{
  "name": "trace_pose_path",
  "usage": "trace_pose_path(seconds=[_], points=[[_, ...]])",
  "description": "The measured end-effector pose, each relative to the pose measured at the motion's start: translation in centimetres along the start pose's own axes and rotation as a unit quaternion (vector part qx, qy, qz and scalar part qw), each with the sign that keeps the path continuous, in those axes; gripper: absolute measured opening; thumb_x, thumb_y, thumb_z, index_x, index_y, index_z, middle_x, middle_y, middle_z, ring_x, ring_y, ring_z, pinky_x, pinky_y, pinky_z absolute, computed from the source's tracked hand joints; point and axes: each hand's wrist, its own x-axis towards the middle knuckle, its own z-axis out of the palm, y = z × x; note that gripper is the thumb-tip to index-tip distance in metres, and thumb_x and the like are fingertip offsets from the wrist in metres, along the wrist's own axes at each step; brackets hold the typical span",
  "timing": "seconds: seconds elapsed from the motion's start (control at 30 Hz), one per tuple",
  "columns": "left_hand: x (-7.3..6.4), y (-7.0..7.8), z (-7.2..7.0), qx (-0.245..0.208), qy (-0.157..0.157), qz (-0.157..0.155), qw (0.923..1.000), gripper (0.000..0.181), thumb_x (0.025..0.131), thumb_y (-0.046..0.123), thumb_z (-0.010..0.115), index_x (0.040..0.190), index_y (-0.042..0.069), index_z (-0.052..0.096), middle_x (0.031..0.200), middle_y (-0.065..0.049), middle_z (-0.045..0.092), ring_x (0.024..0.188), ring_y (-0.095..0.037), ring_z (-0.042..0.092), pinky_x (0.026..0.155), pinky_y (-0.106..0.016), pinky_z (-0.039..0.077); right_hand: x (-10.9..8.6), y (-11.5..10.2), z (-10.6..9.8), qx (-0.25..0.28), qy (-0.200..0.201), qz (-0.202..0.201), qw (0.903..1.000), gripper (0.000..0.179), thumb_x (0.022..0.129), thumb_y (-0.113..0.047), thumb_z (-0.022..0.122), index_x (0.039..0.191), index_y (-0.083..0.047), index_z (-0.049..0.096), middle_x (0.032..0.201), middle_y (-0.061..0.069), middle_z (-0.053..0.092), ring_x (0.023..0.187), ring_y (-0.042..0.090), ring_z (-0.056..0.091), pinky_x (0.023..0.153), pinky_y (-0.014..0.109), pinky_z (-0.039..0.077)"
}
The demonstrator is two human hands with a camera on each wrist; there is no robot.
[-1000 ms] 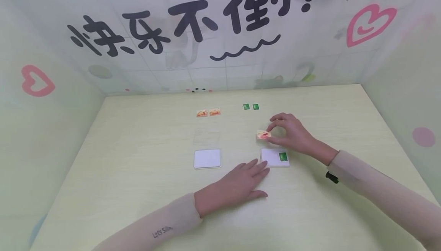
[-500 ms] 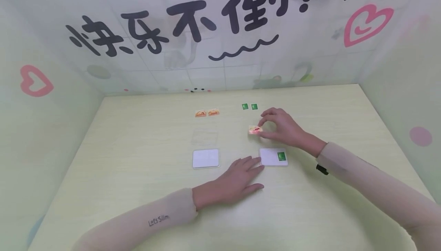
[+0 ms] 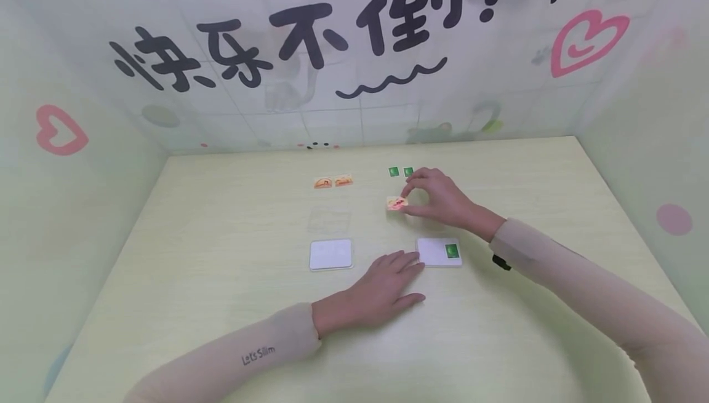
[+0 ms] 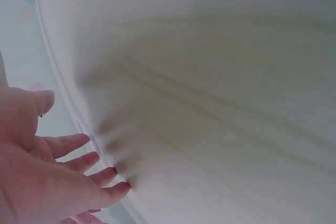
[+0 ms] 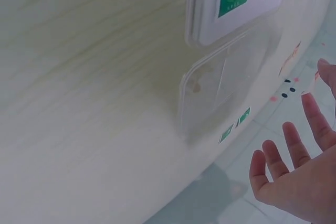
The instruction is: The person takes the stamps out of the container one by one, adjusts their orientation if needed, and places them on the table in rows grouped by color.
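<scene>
In the head view, my right hand (image 3: 443, 200) pinches a small orange-and-pink stamp (image 3: 396, 203) between thumb and index finger, held above the table. Part of that stamp (image 5: 310, 86) also shows in the right wrist view. My left hand (image 3: 379, 289) lies palm down with its fingers extended, fingertips at the left edge of a flat case with a white face (image 3: 434, 251). A green stamp (image 3: 452, 251) lies on the right part of that white face. In the right wrist view, the case's clear lid (image 5: 231, 72) stands folded open.
A second white-faced case (image 3: 330, 254) sits to the left, with a clear lid (image 3: 329, 220) behind it. Farther back lie two orange stamps (image 3: 333, 181) and two green stamps (image 3: 394, 171). Printed walls (image 3: 360, 101) border the table (image 3: 221, 255).
My right hand has carried the pinched stamp leftward and slightly farther back, away from the right case. The left hand has stayed nearly still at that case's edge.
</scene>
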Motion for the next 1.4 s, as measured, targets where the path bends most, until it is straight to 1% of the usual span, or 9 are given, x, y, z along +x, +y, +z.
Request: trace_pose_path(seconds=[0.13, 0.33, 0.5, 0.83, 1.03, 1.27, 1.4], points=[[0.0, 0.1, -0.1, -0.007, -0.002, -0.004, 1.0, 0.06, 0.11, 0.039, 0.055, 0.159, 0.005, 0.045, 0.168, -0.012, 0.039, 0.155, -0.033, 0.035, 0.126, -0.05, 0.031, 0.8, -0.2, 0.1, -0.003, -0.003, 0.002, 1.0, 0.027, 0.089, -0.026, 0.086, 0.108, -0.007, 0.078, 0.137, 0.022, 0.065, 0.135, 0.043, 0.052, 0.116, 0.062, 0.038], [-0.2, 0.3, 0.0, -0.022, -0.002, -0.014, 0.9997, 0.062, 0.11, 0.037, 0.056, 0.16, 0.003, 0.042, 0.17, -0.012, 0.036, 0.156, -0.034, 0.033, 0.126, -0.053, 0.031, 1.9, -0.8, 0.3, 0.003, -0.009, -0.001, 1.0, 0.027, 0.091, -0.026, 0.085, 0.109, -0.008, 0.078, 0.138, 0.021, 0.064, 0.134, 0.041, 0.053, 0.114, 0.063, 0.039], [-0.3, 0.4, 0.2, -0.012, 0.005, -0.017, 0.9998, 0.063, 0.11, 0.038, 0.057, 0.16, 0.003, 0.042, 0.17, -0.012, 0.036, 0.156, -0.034, 0.034, 0.125, -0.053, 0.031, 2.8, -1.1, 0.5, -0.009, -0.015, 0.003, 0.9998, 0.028, 0.091, -0.028, 0.084, 0.11, -0.008, 0.078, 0.138, 0.019, 0.064, 0.134, 0.04, 0.053, 0.116, 0.061, 0.039], [-0.3, 0.4, 0.3, 0.004, -0.006, -0.028, 0.9996, 0.066, 0.11, 0.04, 0.056, 0.162, 0.004, 0.038, 0.172, -0.009, 0.03, 0.158, -0.032, 0.03, 0.127, -0.051, 0.029, 4.2, -1.8, 0.6, -0.008, -0.03, 0.0, 0.9995, 0.029, 0.093, -0.028, 0.082, 0.112, -0.007, 0.078, 0.136, 0.019, 0.064, 0.133, 0.04, 0.053, 0.115, 0.059, 0.04], [-0.4, 0.3, 0.4, 0.007, -0.014, -0.029, 0.9994, 0.066, 0.11, 0.041, 0.054, 0.163, 0.006, 0.037, 0.173, -0.008, 0.029, 0.159, -0.03, 0.028, 0.128, -0.05, 0.027, 5.3, -2.1, 0.9, -0.014, -0.03, -0.017, 0.9993, 0.028, 0.093, -0.027, 0.082, 0.112, -0.006, 0.078, 0.134, 0.018, 0.066, 0.13, 0.038, 0.055, 0.114, 0.056, 0.042], [-0.5, 0.3, 0.3, 0.019, -0.013, -0.029, 0.9993, 0.065, 0.11, 0.041, 0.053, 0.163, 0.006, 0.037, 0.173, -0.008, 0.028, 0.159, -0.031, 0.028, 0.127, -0.05, 0.028, 6.6, -2.5, 1.4, -0.014, -0.035, -0.015, 0.9992, 0.028, 0.093, -0.026, 0.083, 0.113, -0.006, 0.078, 0.134, 0.018, 0.066, 0.131, 0.037, 0.055, 0.115, 0.056, 0.042], [-0.6, 0.3, 0.3, 0.018, -0.01, -0.027, 0.9994, 0.065, 0.11, 0.04, 0.054, 0.163, 0.006, 0.038, 0.173, -0.008, 0.029, 0.159, -0.032, 0.029, 0.127, -0.05, 0.028, 7.4, -2.5, 1.8, -0.021, -0.032, -0.018, 0.9991, 0.028, 0.093, -0.027, 0.082, 0.112, -0.006, 0.078, 0.135, 0.018, 0.066, 0.132, 0.038, 0.055, 0.115, 0.057, 0.041]])
